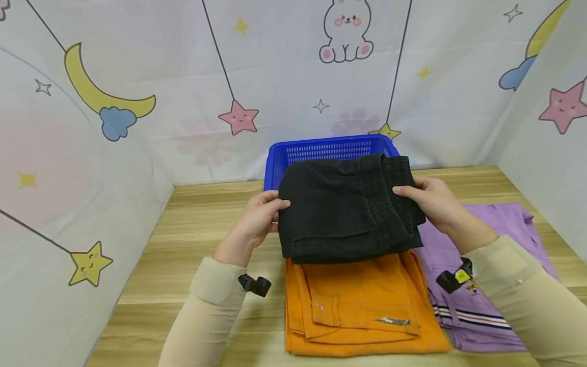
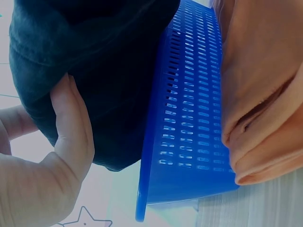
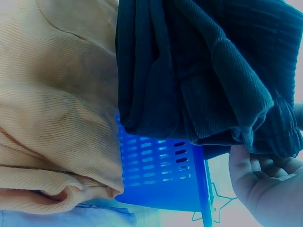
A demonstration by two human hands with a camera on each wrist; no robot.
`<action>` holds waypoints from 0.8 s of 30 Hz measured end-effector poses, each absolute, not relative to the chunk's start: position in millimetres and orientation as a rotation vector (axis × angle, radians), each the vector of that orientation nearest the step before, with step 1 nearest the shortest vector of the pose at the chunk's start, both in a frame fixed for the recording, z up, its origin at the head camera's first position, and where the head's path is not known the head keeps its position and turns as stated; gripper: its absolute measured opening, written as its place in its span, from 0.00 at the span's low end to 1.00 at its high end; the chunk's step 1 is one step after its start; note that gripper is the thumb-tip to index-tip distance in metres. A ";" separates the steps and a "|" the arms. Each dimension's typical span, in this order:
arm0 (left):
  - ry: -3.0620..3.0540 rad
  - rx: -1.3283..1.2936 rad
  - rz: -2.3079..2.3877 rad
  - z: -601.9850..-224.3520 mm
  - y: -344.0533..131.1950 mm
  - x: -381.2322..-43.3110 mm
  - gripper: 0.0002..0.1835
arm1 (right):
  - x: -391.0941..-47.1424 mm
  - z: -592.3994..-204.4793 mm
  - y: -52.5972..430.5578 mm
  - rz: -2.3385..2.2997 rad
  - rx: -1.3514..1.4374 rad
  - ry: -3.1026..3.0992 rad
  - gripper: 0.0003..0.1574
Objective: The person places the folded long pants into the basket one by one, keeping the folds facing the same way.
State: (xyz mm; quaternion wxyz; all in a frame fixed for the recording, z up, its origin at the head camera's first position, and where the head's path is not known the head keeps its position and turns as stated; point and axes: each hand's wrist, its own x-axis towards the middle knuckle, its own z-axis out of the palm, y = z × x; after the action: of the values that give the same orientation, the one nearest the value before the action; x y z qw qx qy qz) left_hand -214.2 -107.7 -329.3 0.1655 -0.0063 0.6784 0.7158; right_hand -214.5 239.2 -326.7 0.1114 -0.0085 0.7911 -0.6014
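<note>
Folded black pants [image 1: 330, 209] with a ribbed elastic waistband are held up level in front of the blue basket [image 1: 275, 153], overlapping its front in the head view. My left hand [image 1: 257, 219] pinches the folded end, thumb on top and fingers beneath; the left wrist view shows those fingers [image 2: 73, 123] against the dark cloth. At the waistband end my right hand [image 1: 435, 204] grips with the thumb above. In the right wrist view, the right hand [image 3: 270, 184] holds the lower edge of the black folds, its fingers partly hidden by cloth.
Folded orange pants [image 1: 362, 306] lie on the wooden table [image 1: 183, 244] just before the basket. Folded purple clothing [image 1: 486, 311] with a striped band lies to their right, partly under my right forearm. A printed white curtain [image 1: 284, 66] stands behind and at both sides.
</note>
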 end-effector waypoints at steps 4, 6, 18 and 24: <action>1.938 -0.018 2.037 -329.2 -107.5 -215.8 0.16 | -215.1 -326.0 239.2 -1.757 -0.021 2.333 0.37; 1.937 -0.020 2.039 -329.3 -107.5 -216.6 0.15 | -215.4 -325.2 238.9 -1.751 -0.019 2.336 0.38; 1.958 -0.033 2.035 -327.1 -108.3 -220.8 0.17 | -217.4 -323.8 237.3 -1.774 -0.025 2.328 0.37; 1.967 -0.040 2.023 -325.7 -109.0 -222.8 0.18 | -219.2 -323.6 236.1 -1.798 -0.024 2.323 0.34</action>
State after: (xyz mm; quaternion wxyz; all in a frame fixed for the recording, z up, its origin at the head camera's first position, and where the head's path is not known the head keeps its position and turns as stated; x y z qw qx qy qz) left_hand -222.8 -109.0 -325.7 0.1591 -0.0139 0.6882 0.7077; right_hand -219.2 236.1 -323.6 0.1020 -0.0082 0.7866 -0.6089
